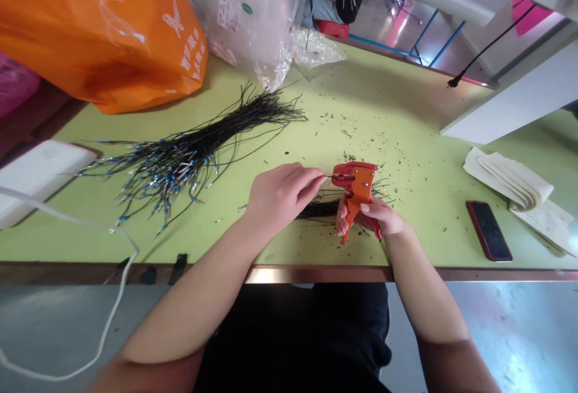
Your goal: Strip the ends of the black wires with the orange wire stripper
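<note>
My right hand [372, 215] is wrapped round the handles of an orange-red wire stripper [354, 177], held above the table with its jaws toward the left. Between the pinched fingertips of my left hand [286, 191] is a thin black wire [329, 176], its end at the jaws of the tool. Beneath both hands lies a small bundle of black wires [318, 209], partly covered by them. Farther left rests a large bundle of black wires [226, 131], many with blue and silvery ends pointing left.
Black scraps [347, 134] litter the green table [397, 98]. An orange bag [103, 32] and a clear plastic bag [253, 20] stand at the back left. A phone [489, 230] and folded papers [519, 185] lie right. A white cable [129, 266] hangs over the left edge. Someone sits beyond the table.
</note>
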The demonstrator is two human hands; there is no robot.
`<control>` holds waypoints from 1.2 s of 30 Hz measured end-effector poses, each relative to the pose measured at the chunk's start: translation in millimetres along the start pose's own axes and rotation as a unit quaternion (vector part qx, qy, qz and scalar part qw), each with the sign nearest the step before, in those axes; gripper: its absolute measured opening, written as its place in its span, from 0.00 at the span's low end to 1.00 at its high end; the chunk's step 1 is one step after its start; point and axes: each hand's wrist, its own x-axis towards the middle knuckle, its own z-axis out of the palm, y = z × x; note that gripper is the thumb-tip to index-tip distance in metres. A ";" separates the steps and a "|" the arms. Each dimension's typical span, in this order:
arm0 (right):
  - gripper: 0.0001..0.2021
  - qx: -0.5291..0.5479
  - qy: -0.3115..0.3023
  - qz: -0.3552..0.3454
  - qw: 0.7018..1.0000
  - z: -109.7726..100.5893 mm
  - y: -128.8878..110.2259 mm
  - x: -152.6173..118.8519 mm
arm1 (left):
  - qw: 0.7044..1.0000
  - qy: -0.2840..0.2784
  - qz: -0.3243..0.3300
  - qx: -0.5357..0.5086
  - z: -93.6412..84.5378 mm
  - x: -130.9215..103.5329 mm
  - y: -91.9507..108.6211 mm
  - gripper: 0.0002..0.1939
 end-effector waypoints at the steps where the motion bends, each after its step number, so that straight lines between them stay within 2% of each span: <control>1: 0.19 0.000 0.001 0.001 1.000 0.5 0.0 0.1 | 1.000 0.007 0.007 0.001 0.7 0.1 0.3 0.08; 5: 0.18 -0.003 0.015 0.005 1.000 2.3 0.9 0.5 | 0.999 0.032 0.023 0.007 2.6 0.4 1.5 0.07; 9: 0.18 -0.008 0.037 0.009 0.999 5.1 0.5 0.8 | 0.999 0.028 0.015 0.006 2.6 0.6 2.1 0.08; 15: 0.17 -0.011 0.035 0.009 0.999 9.4 -1.6 2.7 | 0.999 0.045 0.012 -0.014 4.2 -0.7 0.8 0.06; 26: 0.18 -0.025 0.042 -0.023 0.999 12.2 0.2 4.6 | 0.999 0.028 -0.003 -0.024 5.8 -0.6 2.4 0.08; 36: 0.18 -0.024 0.051 -0.031 0.998 16.6 -2.0 6.1 | 0.999 0.047 0.001 -0.026 6.0 -0.1 3.3 0.07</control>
